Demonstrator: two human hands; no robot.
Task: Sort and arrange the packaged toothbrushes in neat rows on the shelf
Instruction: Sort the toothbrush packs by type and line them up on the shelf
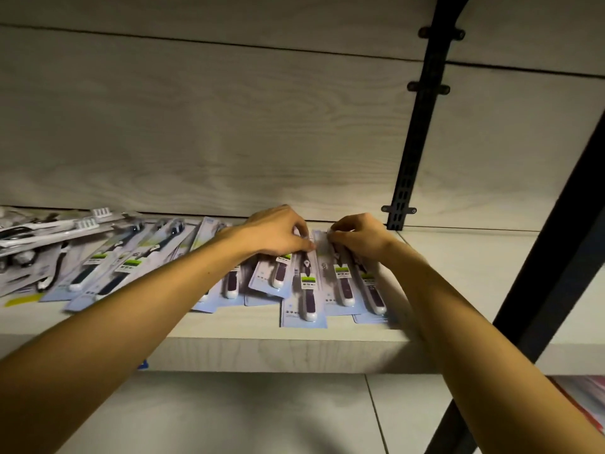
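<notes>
Here, both bare forearms reach up and forward over the front edge of the shelf [294, 352], converging toward its rear right part. Left hand [275, 232]: back of hand up, fingers curled down, tips pinching the top end of a toothbrush pack [306, 290] that lies lengthwise, its lower end just short of the front edge. Right hand [358, 237]: fingers bent, tips pinching the top of the neighbouring pack [340, 280], just right of the first. A third pack [373, 293] lies beside it, partly under the right wrist.

Packs: pale blue backing cards under clear blisters; brushes with dark handles and white butt ends pointing toward the front edge. Each carries a small green-and-white label across the handle; its print is too small to read. A vertical word on the card under the right hand ends in "oth"; the rest is illegible.

Toward the shelf's left end, further blue packs [108, 273] lie fanned and overlapping at slanted angles. At the far left rear corner sits a loose heap of grey-and-white packs [39, 234], white bristle heads showing.

Behind: a pale wood-grain back panel [229, 126] and a black slotted upright [415, 142] near the shelf's right rear.
</notes>
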